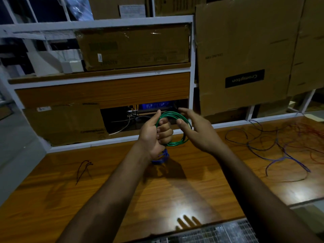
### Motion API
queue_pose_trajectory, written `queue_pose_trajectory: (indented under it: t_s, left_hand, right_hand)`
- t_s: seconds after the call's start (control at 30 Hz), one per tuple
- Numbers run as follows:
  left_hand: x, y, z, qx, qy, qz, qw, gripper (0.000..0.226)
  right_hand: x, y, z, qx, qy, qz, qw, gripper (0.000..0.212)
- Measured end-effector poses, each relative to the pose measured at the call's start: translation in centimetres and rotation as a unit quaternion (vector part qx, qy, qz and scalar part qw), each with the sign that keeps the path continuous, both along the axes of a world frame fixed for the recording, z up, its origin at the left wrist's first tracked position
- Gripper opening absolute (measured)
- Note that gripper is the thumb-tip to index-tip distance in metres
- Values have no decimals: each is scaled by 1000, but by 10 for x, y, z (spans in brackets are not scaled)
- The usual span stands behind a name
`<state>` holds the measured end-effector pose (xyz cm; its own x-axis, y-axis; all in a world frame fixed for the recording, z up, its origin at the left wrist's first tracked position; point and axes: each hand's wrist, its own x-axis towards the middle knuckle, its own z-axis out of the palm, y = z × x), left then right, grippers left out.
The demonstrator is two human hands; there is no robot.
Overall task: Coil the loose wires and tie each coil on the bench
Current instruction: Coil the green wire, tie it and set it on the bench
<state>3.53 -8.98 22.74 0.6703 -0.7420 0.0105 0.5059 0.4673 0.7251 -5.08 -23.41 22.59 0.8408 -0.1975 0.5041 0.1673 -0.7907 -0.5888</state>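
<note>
Left hand fingers curl tight around the green wire coil, held above the bench, likely to keep its loops together. Right hand fingers lie spread, thumb touching the coil. Loose wires remain uncoiled at right.

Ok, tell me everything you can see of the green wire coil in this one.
The green coil is thin, glossy, plastic-looking wire wound into several round loops, held up above the bench and tilted toward the camera. The left hand grips its left side, fingers curled through the loops. The right hand is at its right edge, thumb on the loops, fingers straight. No tie shows on it.
</note>
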Motion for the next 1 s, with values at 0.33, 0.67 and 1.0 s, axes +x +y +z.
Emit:
queue_pose_trajectory:
  t_s: [0.33, 0.67, 1.0]
  left_hand:
    - [-6, -12, 4, 184, -37, 150, 971, 38]
    - [-15, -15, 9, 243, -113, 115, 957, 33]
    - [-26, -24, 7, 273, -143, 93, 947, 59]
  right_hand:
    - [6, 23, -20, 124, 7, -8, 992, 17]
    - [3, 13, -2, -136, -17, 13, 991, 33]
    - [3, 2, -15, -93, -54, -21, 994, 28]
